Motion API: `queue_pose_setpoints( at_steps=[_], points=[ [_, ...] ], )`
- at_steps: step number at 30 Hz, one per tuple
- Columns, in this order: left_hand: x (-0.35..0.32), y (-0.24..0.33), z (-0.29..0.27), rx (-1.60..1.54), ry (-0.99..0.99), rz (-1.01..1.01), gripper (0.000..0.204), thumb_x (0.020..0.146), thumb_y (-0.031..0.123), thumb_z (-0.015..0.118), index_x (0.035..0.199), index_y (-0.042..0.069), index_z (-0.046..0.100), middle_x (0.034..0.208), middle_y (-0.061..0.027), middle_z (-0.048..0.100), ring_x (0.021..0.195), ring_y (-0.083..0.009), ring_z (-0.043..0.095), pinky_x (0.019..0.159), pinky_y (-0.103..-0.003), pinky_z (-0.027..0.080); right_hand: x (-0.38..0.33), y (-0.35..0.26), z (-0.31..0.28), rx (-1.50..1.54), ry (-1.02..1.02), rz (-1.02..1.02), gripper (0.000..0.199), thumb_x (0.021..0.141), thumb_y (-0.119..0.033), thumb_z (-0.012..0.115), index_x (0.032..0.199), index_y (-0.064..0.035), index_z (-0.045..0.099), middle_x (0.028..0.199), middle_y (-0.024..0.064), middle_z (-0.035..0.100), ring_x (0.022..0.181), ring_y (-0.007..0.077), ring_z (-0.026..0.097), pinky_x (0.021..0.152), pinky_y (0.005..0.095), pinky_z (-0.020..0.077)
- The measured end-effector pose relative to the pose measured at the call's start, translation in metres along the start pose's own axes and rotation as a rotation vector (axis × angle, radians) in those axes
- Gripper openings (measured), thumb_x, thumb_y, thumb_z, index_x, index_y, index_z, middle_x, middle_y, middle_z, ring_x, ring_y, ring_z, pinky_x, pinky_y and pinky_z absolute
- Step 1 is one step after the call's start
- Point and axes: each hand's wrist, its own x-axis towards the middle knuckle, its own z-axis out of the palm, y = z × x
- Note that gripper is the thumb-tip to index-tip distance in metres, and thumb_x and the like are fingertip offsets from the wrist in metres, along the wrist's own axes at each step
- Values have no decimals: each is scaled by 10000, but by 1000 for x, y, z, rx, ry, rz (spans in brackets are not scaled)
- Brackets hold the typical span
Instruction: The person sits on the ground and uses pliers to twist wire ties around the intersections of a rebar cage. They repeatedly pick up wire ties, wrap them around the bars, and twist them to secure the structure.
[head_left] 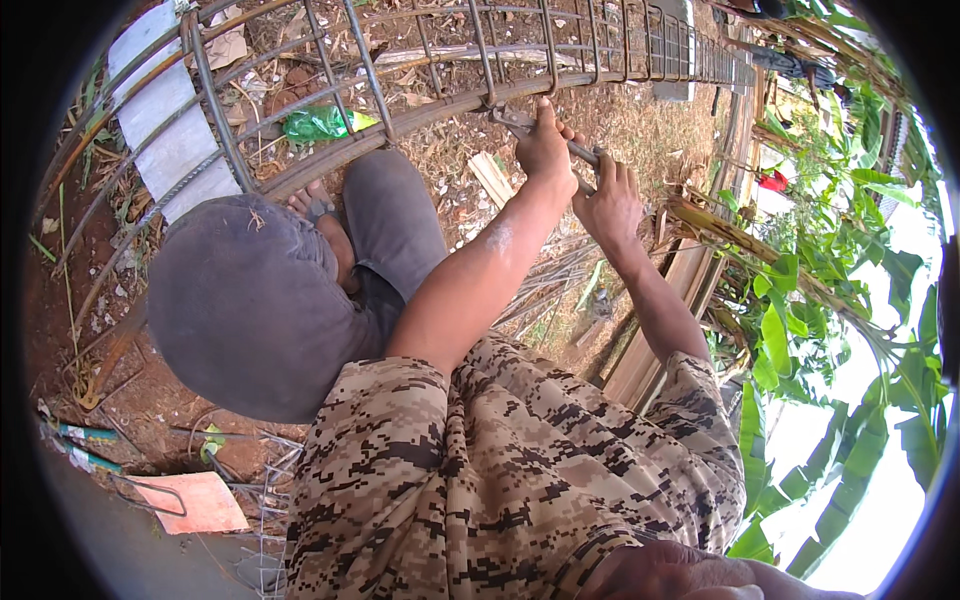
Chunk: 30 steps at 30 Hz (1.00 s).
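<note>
A pair of steel pincers [514,122] has its jaws at the near lower bar of a rebar cage [440,107], beside one of the square stirrups. My left hand [546,150] is closed around the tool just behind its head, thumb pointing up toward the bar. Farther back, my right hand [611,203] grips the handles. Whether a tie wire sits in the jaws is too small to tell. The cage runs from the upper left to the far upper right, its long bars joined by several stirrups.
A pale slab [172,115] lies under the cage's left end. A green plastic bottle [318,123] rests on the littered ground behind the bar. My bent knee [250,300] is close to the cage. Wooden planks [655,340] and leafy plants [790,330] are at right; an orange-pink piece [192,502] lies lower left.
</note>
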Motion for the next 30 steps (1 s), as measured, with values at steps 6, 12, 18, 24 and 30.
queue_pose_setpoints(
  at_steps=[6, 12, 18, 24, 30],
  points=[
    [1, -6, 14, 177, 204, -55, 477, 942, 479, 632, 860, 21, 528, 777, -60, 571, 576, -144, 533, 521, -329, 442, 31, 16, -34, 101, -300, -52, 394, 837, -407, 672, 953, -31, 646, 913, 219, 683, 831, 381, 678, 761, 475, 538],
    [-5, -4, -9, 82, -5, -56, 338, 834, 388, 754, 874, 103, 578, 679, -6, 472, 571, -154, 518, 575, -336, 456, 43, 18, -53, 371, -793, 56, 445, 783, -412, 691, 882, 21, 670, 712, 169, 632, 655, 291, 609, 680, 420, 490],
    [6, -14, -30, 110, -170, 50, 374, 775, 346, 817, 877, 75, 580, 684, -28, 544, 559, -166, 557, 660, -323, 534, 25, 23, -24, 605, -903, 161, 383, 807, -363, 679, 772, 16, 638, 615, 78, 573, 564, 180, 553, 567, 376, 448],
    [-7, -14, -35, 487, 5, 282, 550, 859, 560, 666, 905, 32, 520, 746, -47, 535, 632, -173, 561, 642, -335, 493, -1, 34, 8, 1152, -1168, 457, 326, 897, -360, 612, 828, -41, 601, 583, 0, 473, 447, 113, 422, 414, 279, 328],
    [-49, -13, -85, 1256, -162, 479, 548, 1019, 452, 169, 1121, 40, 514, 977, -276, 634, 927, -455, 629, 801, -535, 476, -90, 23, 16, 2402, -1253, 514, 560, 983, -478, 492, 1196, 37, 544, 722, 116, 557, 487, 178, 529, 419, 314, 458]
  ],
)
